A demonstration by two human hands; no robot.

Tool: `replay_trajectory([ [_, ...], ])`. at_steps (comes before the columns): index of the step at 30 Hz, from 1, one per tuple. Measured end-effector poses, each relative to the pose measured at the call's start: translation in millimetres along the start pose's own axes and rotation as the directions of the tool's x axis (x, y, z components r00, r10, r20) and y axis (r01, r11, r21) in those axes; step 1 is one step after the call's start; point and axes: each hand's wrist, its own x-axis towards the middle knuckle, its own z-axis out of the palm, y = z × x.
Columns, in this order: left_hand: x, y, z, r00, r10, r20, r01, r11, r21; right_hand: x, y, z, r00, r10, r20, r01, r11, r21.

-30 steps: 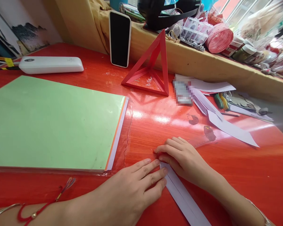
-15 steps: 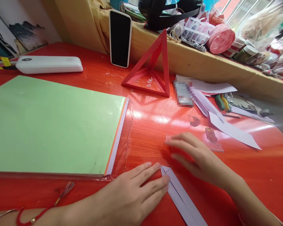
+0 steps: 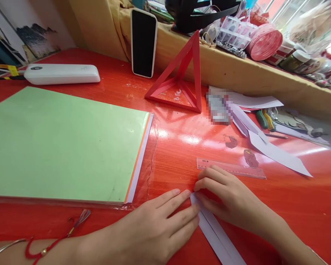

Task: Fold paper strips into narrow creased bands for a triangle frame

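A folded pale lilac paper strip [image 3: 219, 235] lies slantwise on the red table, running off the bottom edge of the view. My left hand [image 3: 157, 228] rests flat with its fingers stretched out, fingertips against the left side of the strip's upper end. At that same end, my right hand [image 3: 223, 195] has curved fingers and thumb closed on the strip's tip, partly hiding it. Just beyond the right hand lies a clear ruler [image 3: 237, 170], its near edge partly covered by the fingers.
Left is a stack of coloured paper, green sheet [image 3: 71, 147] on top, in a clear sleeve. Behind stand a red paper pyramid frame [image 3: 173, 75], a phone [image 3: 143, 43] and a white device [image 3: 62, 74]. Paper strips [image 3: 278, 152] and pliers [image 3: 266, 120] lie right, below a cluttered ledge [image 3: 237, 73].
My right hand has come down from the ruler to the strip's upper end, and its fingers have closed there. More of the ruler shows. My left hand stays on the strip.
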Motion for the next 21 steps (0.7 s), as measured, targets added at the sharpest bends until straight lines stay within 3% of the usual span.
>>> replay_trajectory([
  [7,-1.7,-0.3,2.4,0.999,-0.033,-0.033,0.033,0.999,0.016,2.4,-2.7,3.9,0.990,0.140,-0.026,-0.136,0.983,0.120],
  [15,1.0,-1.4,4.3,0.999,-0.022,-0.048,0.025,0.998,0.055,-0.3,0.6,-1.6,0.992,0.117,0.053,-0.123,0.985,0.125],
  [21,0.3,-3.1,1.6,0.996,-0.022,-0.081,0.032,0.992,0.122,-2.7,2.3,-2.1,0.997,0.069,0.041,-0.072,0.994,0.083],
])
